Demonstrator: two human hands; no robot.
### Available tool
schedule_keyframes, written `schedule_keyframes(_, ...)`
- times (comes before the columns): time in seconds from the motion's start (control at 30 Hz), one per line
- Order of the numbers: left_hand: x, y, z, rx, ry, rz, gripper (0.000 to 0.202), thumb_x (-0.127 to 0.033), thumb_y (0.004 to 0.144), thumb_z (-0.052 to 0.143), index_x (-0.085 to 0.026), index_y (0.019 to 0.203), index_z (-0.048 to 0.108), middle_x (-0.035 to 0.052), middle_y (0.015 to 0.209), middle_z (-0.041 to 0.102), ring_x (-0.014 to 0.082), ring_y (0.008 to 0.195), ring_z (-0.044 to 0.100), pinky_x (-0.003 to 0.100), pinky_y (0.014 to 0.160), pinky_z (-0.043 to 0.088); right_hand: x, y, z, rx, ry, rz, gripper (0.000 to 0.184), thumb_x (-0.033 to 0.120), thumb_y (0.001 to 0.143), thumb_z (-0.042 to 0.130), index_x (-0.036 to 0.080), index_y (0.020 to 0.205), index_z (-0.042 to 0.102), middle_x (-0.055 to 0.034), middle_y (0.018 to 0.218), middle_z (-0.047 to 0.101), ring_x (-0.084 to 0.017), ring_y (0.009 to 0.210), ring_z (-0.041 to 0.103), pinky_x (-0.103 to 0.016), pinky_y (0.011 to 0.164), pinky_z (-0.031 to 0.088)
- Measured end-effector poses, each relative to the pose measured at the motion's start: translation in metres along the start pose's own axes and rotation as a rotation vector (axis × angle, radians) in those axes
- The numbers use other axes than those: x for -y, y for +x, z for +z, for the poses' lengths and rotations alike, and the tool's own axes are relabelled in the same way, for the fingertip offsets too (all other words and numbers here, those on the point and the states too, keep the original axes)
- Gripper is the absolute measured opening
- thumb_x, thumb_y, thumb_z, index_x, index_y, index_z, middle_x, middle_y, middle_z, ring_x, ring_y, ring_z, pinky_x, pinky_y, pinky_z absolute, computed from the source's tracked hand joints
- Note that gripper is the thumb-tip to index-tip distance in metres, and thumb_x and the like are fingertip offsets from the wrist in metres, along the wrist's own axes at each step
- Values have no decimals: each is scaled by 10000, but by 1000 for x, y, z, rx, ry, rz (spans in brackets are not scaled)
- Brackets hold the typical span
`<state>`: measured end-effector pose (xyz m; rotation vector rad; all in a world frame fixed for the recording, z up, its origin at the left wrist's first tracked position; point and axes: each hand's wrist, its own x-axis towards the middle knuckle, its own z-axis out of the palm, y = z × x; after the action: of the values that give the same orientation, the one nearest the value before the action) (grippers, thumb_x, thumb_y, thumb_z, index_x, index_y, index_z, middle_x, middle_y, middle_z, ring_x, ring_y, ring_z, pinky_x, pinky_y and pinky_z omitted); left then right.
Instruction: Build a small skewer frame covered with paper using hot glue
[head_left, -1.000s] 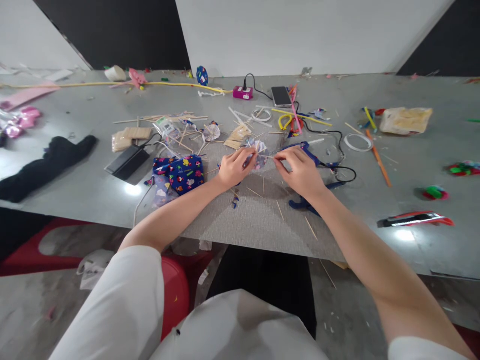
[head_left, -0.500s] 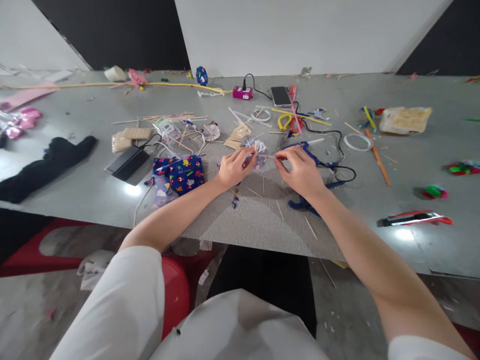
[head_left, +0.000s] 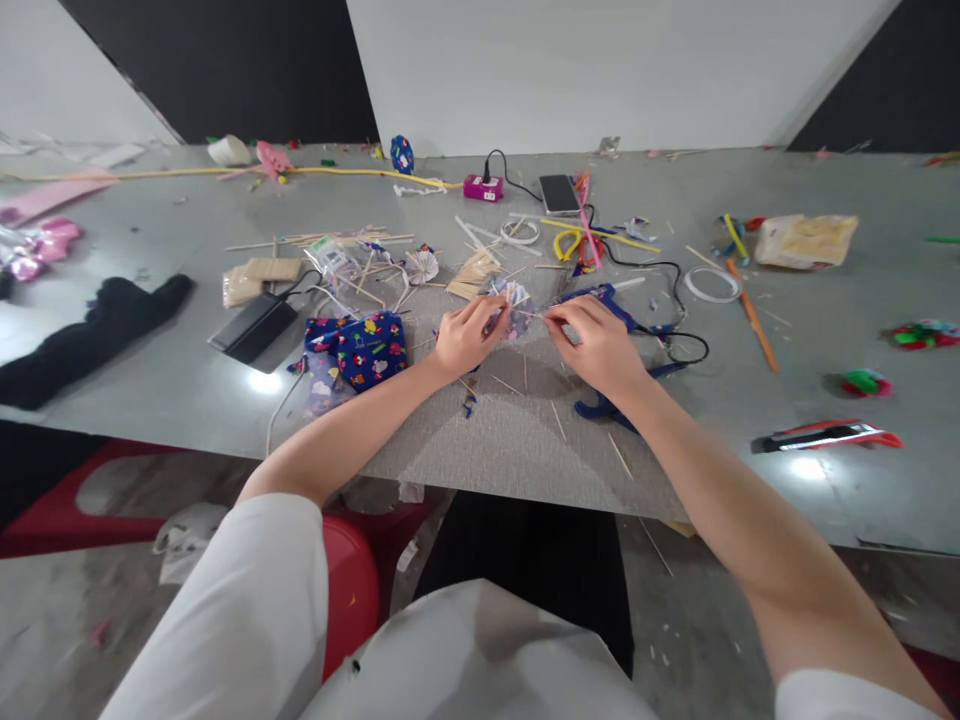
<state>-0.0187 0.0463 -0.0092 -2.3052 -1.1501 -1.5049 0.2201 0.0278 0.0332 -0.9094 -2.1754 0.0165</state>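
My left hand (head_left: 472, 335) is closed in a pinch at the edge of a small pleated, pale patterned fabric piece (head_left: 519, 296) with thin wooden sticks on it. What exactly its fingertips grip is partly hidden. My right hand (head_left: 592, 338) pinches one end of a thin wooden stick (head_left: 529, 314), which reaches left across the pleated piece. Behind and below the right hand lies a blue glue gun (head_left: 596, 408), partly covered by that hand. Blue patterned fabric (head_left: 367, 345) lies folded to the left of my left hand.
Loose wooden sticks (head_left: 559, 420) are scattered on the grey table (head_left: 450, 450). Bundled sticks (head_left: 474, 272), scissors (head_left: 568, 245), a phone (head_left: 559, 194) and a black adapter (head_left: 256, 328) lie around. A utility knife (head_left: 825, 436) is at the right, and cables cross the table.
My right fingertips have shifted slightly left, toward the pleated piece, along with the stick. My left hand stays nearly in place.
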Motion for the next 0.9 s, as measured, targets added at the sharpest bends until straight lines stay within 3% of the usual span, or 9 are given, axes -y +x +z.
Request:
schedule_keyframes(0.27,2,1,1,-38,-17,47,190,-273,1063,584,-144,1104,718,80,891,784,105,719,729,215,678,519,-1,0,1,-13,8,-28,161,256,1059,534,239,1091,691,-101,1026,726,-277,1007,678,-469,932,567)
schedule_keyframes(0.9,-1,0,1,-40,-19,4,246,-326,1081,561,-143,1085,726,90,926,791,102,720,727,218,704,537,-2,0,1,6,41,17,186,274,1056,521,241,1082,702,-102,1019,722,-282,1017,680,-476,946,564)
